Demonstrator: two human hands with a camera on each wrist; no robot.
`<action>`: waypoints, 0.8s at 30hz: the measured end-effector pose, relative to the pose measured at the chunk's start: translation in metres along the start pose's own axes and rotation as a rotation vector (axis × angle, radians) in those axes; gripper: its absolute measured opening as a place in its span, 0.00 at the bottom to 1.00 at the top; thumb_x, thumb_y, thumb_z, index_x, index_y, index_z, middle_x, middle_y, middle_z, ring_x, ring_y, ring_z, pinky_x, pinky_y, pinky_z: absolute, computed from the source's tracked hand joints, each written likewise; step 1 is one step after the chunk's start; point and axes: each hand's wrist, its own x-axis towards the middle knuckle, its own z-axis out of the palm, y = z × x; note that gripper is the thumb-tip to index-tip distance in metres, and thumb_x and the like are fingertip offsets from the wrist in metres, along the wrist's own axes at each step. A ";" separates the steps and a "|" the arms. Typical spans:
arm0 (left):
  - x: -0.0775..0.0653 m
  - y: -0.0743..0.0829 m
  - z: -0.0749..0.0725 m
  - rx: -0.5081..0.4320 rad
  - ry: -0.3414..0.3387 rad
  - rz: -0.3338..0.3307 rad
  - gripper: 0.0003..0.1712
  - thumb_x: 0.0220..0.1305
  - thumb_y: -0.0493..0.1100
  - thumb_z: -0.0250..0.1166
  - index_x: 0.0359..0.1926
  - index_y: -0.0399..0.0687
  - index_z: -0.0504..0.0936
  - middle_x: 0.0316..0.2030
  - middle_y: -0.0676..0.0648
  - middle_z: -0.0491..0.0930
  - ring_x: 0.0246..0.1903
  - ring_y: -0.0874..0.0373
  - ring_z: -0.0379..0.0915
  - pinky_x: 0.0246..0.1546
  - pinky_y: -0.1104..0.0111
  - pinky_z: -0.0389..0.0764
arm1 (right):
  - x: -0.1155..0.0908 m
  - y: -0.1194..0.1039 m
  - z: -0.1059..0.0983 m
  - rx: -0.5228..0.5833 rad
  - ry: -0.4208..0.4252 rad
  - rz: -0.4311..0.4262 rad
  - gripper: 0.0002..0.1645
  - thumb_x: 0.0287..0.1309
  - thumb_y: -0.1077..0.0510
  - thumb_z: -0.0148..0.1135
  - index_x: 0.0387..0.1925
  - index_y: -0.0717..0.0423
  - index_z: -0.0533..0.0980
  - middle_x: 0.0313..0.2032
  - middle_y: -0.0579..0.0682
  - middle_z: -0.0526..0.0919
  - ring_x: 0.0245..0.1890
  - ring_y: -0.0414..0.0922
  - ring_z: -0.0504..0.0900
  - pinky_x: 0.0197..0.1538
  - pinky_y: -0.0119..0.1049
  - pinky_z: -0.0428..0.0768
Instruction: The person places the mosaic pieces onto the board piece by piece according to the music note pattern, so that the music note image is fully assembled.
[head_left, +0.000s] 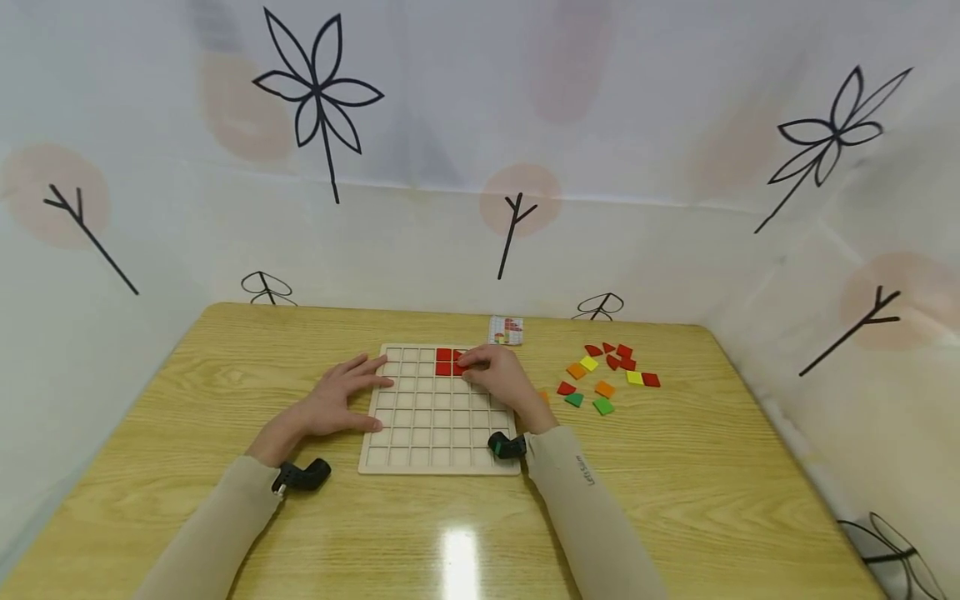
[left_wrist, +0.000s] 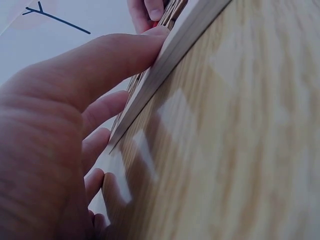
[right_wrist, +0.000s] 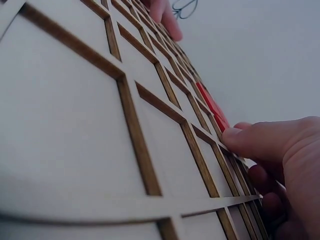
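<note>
A pale wooden grid board (head_left: pixel 422 419) lies on the table, with red tiles (head_left: pixel 444 355) in its far cells. My left hand (head_left: pixel 335 400) rests at the board's left edge, fingers spread over the rim; in the left wrist view the thumb (left_wrist: pixel 125 52) lies against the board's side. At the far side, my right hand (head_left: pixel 501 379) is over the grid, its thumb and fingertips pinching at a red tile (head_left: pixel 457 367) partly hidden beneath them. In the right wrist view the right thumb (right_wrist: pixel 245 142) touches the end of the red pieces (right_wrist: pixel 212 105).
A small printed pattern card (head_left: pixel 506 330) lies behind the board. To the right are several loose pieces: red quarter-rounds (head_left: pixel 593 350), an orange square (head_left: pixel 605 389), a yellow square (head_left: pixel 589 363) and a green square (head_left: pixel 603 406). A patterned cloth wall (head_left: pixel 420 250) stands behind the table.
</note>
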 end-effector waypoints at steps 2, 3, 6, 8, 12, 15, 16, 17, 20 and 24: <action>0.000 0.000 0.000 0.001 0.002 0.002 0.39 0.54 0.60 0.73 0.65 0.50 0.77 0.75 0.42 0.56 0.74 0.36 0.41 0.66 0.35 0.42 | 0.000 -0.001 0.000 0.004 -0.002 0.010 0.10 0.60 0.62 0.70 0.44 0.53 0.87 0.53 0.48 0.83 0.58 0.49 0.77 0.61 0.46 0.74; 0.000 0.000 0.000 0.001 0.001 0.004 0.39 0.54 0.60 0.73 0.65 0.50 0.77 0.75 0.42 0.56 0.74 0.36 0.41 0.66 0.35 0.42 | 0.000 -0.001 0.000 0.007 -0.002 0.014 0.10 0.60 0.63 0.70 0.44 0.53 0.87 0.53 0.48 0.83 0.58 0.49 0.77 0.61 0.46 0.74; 0.000 0.000 -0.001 -0.004 -0.002 -0.001 0.39 0.54 0.60 0.73 0.65 0.50 0.77 0.75 0.42 0.55 0.74 0.36 0.40 0.66 0.35 0.41 | 0.000 -0.003 0.000 0.011 -0.003 0.023 0.10 0.60 0.63 0.69 0.44 0.54 0.87 0.53 0.48 0.82 0.58 0.50 0.77 0.60 0.47 0.74; 0.000 0.000 -0.001 -0.007 -0.001 -0.002 0.39 0.54 0.60 0.73 0.65 0.51 0.77 0.75 0.42 0.55 0.74 0.36 0.40 0.66 0.35 0.41 | -0.001 -0.004 0.000 0.009 -0.004 0.024 0.10 0.60 0.63 0.69 0.44 0.54 0.87 0.54 0.48 0.82 0.58 0.50 0.77 0.60 0.47 0.74; -0.001 0.000 -0.001 -0.003 0.001 -0.001 0.39 0.55 0.60 0.73 0.66 0.51 0.77 0.76 0.43 0.55 0.74 0.37 0.40 0.66 0.35 0.41 | -0.001 -0.005 0.000 0.007 -0.006 0.020 0.10 0.60 0.63 0.69 0.44 0.55 0.87 0.54 0.49 0.82 0.58 0.50 0.77 0.60 0.47 0.75; -0.001 0.000 -0.002 -0.001 0.002 0.000 0.40 0.55 0.60 0.73 0.66 0.51 0.77 0.76 0.43 0.55 0.75 0.37 0.40 0.67 0.36 0.41 | -0.001 -0.006 0.000 0.010 -0.004 0.015 0.10 0.60 0.63 0.70 0.43 0.55 0.87 0.54 0.49 0.82 0.58 0.51 0.77 0.60 0.47 0.75; -0.001 0.001 -0.002 -0.001 0.001 0.001 0.40 0.55 0.60 0.73 0.66 0.52 0.77 0.76 0.43 0.55 0.75 0.37 0.40 0.67 0.36 0.41 | 0.000 -0.006 -0.001 0.012 -0.005 0.014 0.10 0.60 0.63 0.69 0.44 0.55 0.87 0.54 0.50 0.82 0.57 0.50 0.78 0.59 0.46 0.76; -0.001 0.001 -0.002 -0.001 0.002 0.001 0.40 0.55 0.60 0.73 0.66 0.51 0.77 0.76 0.43 0.55 0.75 0.37 0.40 0.67 0.36 0.41 | 0.000 -0.006 -0.001 0.016 -0.004 0.012 0.10 0.60 0.63 0.69 0.44 0.55 0.87 0.54 0.50 0.82 0.56 0.50 0.78 0.58 0.46 0.76; -0.001 0.000 -0.002 -0.002 -0.004 -0.001 0.40 0.55 0.60 0.74 0.66 0.51 0.76 0.76 0.44 0.54 0.75 0.38 0.40 0.67 0.36 0.40 | 0.001 -0.004 -0.004 0.013 0.004 -0.002 0.10 0.61 0.64 0.68 0.45 0.55 0.87 0.53 0.49 0.82 0.53 0.48 0.79 0.54 0.45 0.78; -0.001 -0.001 -0.001 -0.009 -0.005 0.002 0.40 0.55 0.60 0.74 0.66 0.51 0.76 0.76 0.44 0.55 0.75 0.38 0.39 0.67 0.36 0.40 | 0.001 0.002 -0.013 -0.003 0.014 -0.010 0.10 0.62 0.64 0.67 0.45 0.56 0.86 0.53 0.50 0.82 0.47 0.47 0.81 0.49 0.42 0.80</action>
